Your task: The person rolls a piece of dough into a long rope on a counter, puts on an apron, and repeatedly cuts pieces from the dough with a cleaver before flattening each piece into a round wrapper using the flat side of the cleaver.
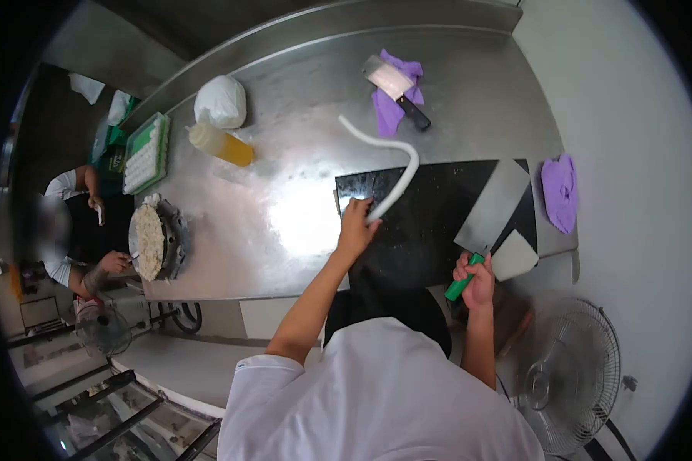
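A long white dough rope (407,170) curves from the steel counter onto the black board (430,219). My left hand (355,229) has its fingers closed around the near end of that rope, at the board's left side. My right hand (477,280) grips the green handle of a broad cleaver (494,206). The cleaver's wide blade points away from me over the right part of the board. Close to my right hand, a flat white piece (515,256) lies at the board's near right corner; I cannot make out what it is.
Another cleaver (390,78) rests on a purple cloth (388,115) at the back. A second purple cloth (560,194) lies right. Leftward are an oil bottle (221,146), white bag (221,101), egg tray (146,154) and round pan (150,240) beside a person. A fan (565,376) stands right.
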A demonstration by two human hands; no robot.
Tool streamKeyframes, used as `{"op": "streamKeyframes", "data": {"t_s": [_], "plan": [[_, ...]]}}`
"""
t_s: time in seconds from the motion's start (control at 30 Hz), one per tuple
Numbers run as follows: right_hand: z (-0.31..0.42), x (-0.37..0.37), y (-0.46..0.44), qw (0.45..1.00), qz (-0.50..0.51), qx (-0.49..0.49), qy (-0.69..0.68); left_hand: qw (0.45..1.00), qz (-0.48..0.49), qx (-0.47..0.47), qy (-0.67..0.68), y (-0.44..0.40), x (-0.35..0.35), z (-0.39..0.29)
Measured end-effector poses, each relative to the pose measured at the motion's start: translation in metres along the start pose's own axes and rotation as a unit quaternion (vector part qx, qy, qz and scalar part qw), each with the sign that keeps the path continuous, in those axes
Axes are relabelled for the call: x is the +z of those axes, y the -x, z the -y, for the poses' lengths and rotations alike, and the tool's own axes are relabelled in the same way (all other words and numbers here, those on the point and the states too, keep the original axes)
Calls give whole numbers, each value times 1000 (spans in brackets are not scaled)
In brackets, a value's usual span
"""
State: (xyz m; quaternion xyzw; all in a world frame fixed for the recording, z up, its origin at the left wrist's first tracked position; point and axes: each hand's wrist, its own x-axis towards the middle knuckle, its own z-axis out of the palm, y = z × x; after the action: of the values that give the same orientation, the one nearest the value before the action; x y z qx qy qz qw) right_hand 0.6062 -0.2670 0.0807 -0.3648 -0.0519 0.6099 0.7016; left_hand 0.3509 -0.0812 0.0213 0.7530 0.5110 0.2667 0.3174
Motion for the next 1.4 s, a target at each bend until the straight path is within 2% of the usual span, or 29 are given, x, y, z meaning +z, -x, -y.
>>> {"op": "streamKeyframes", "data": {"t_s": [0.03, 0.07, 0.13, 0.17, 0.2, 0.23, 0.27, 0.3, 0.37, 0.4, 0.47, 0.5, 0.57, 0.6, 0.63, 0.7, 0.8, 0.83, 0.9, 0.93, 1.0, 1.07, 1.1, 1.17, 1.23, 1.3, 1.37, 1.4], "plan": [[-2, 5, 5, 1000, -11, 6, 3, 999, -27, -5, 48, 8, -4, 8], [-4, 9, 11, 995, -43, 9, 87, 991, -67, -46, 106, 20, -4, 13], [-16, 17, 18, 972, -82, 10, 219, 989, -60, -11, 132, 37, -13, 28], [-21, 22, 17, 971, -84, 14, 224, 989, -49, 14, 136, 40, -16, 34], [-24, 27, 15, 949, -66, 41, 305, 989, -50, 10, 140, 39, -19, 33], [-28, 33, 14, 919, -48, 66, 385, 989, -38, 8, 145, 36, -24, 31], [-37, 40, 10, 871, -47, 45, 488, 988, -27, 8, 152, 32, -28, 28], [-44, 49, 8, 868, -48, 44, 492, 987, -28, 7, 157, 31, -28, 28], [-53, 64, 1, 748, 23, -68, 660, 993, -6, 48, 108, 24, -27, 31], [-55, 68, -3, 745, 23, -69, 664, 993, -8, 47, 112, 21, -26, 34], [-60, 75, -10, 709, 31, -62, 702, 987, -35, 126, 91, 17, -25, 39], [-63, 78, -11, 691, 36, -60, 720, 987, -37, 126, 94, 14, -27, 40], [-66, 85, -10, 674, 28, -62, 736, 979, -46, 190, 54, 11, -31, 39], [-68, 88, -10, 660, 19, -66, 748, 979, -48, 189, 56, 9, -32, 41], [-70, 93, -9, 657, 21, -66, 751, 979, -27, 199, 34, 6, -34, 43], [-74, 104, -5, 604, -7, -76, 793, 978, -6, 208, 14, 2, -39, 46], [-80, 123, -3, 575, -15, -51, 816, 969, 25, 244, -15, -6, -45, 50], [-85, 123, -5, 574, -15, -49, 818, 967, 33, 252, -19, -9, -45, 51], [-98, 114, -19, 604, -2, -50, 795, 965, 42, 260, -21, -12, -43, 54], [-107, 108, -26, 604, -3, -51, 796, 968, 42, 247, -1, -14, -41, 55], [-123, 104, -35, 656, -5, -106, 747, 970, 48, 238, 20, -17, -42, 56], [-133, 108, -43, 664, -21, -107, 739, 981, 43, 186, 38, -22, -42, 51], [-136, 112, -46, 671, -33, -108, 733, 979, 52, 195, 42, -25, -40, 50], [-141, 113, -51, 671, -41, -143, 727, 970, -27, 230, 68, -32, -37, 48], [-142, 108, -46, 669, -48, -181, 719, 971, -3, 233, 49, -35, -44, 43], [-144, 94, -19, 775, -140, -102, 608, 977, 115, 97, 149, -27, -51, 34], [-137, 81, 18, 809, -220, -115, 533, 965, 143, 130, 178, -17, -43, 27], [-135, 69, 37, 813, -247, -140, 509, 945, 193, 131, 229, -11, -38, 15]]}}
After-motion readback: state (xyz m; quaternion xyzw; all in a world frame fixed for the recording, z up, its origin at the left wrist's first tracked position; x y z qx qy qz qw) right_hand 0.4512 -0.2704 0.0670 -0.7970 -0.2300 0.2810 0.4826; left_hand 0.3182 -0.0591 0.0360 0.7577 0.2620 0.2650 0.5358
